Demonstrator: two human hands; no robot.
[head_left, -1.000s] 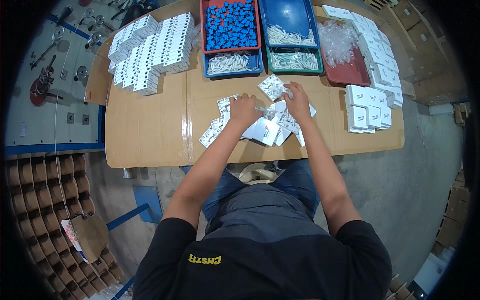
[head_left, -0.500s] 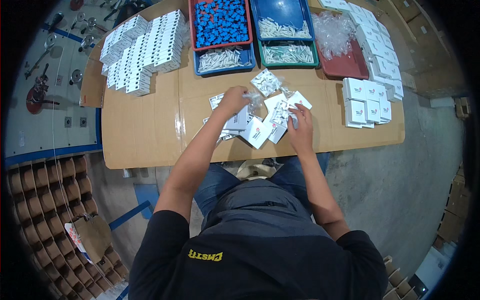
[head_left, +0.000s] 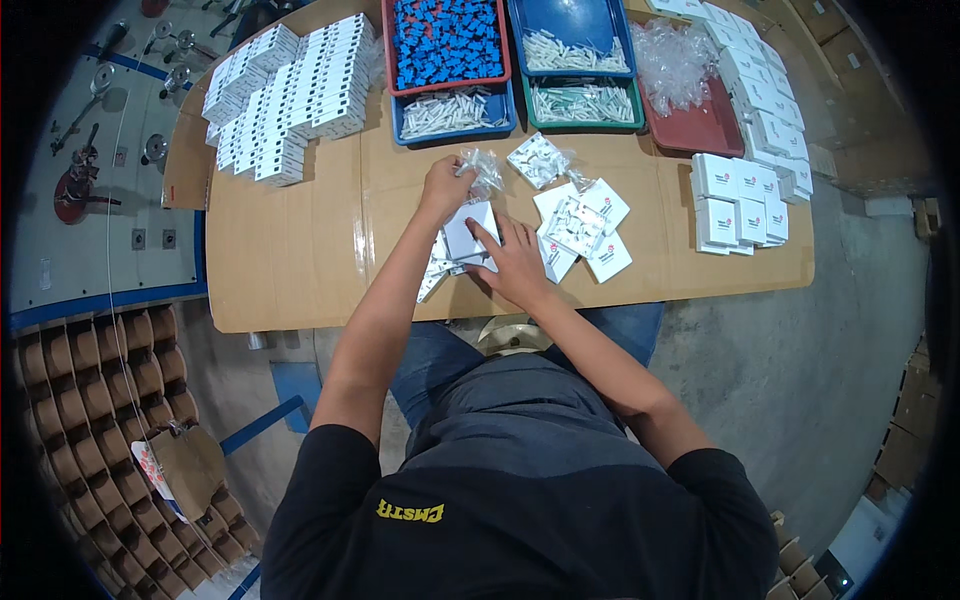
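My left hand (head_left: 446, 190) is closed at the far side of the near pile, its fingertips pinching a clear plastic bag (head_left: 485, 172) that seems to hold small parts. Lower down, my right hand (head_left: 518, 265) grips a flat white square box (head_left: 466, 232), fingers over its right edge and thumb below. Beneath that box lie more white pieces (head_left: 432, 276), partly covered by my hands. To the right, several flat white boxes (head_left: 607, 258) lie fanned out with a bag of small white parts (head_left: 576, 226) on top. Another such bag (head_left: 537, 160) rests farther back.
Stacked white boxes (head_left: 290, 100) stand at the left, more (head_left: 740, 200) at the right. Along the back are a red tray (head_left: 390, 50) of blue pieces, blue (head_left: 515, 50) and green (head_left: 637, 122) trays of white plugs, and a dark red tray (head_left: 700, 135) with clear bags (head_left: 675, 65).
My right hand has moved left from the fanned boxes to the white box. My left hand has shifted slightly up and left with the plastic bag. The fanned boxes now lie in full view.
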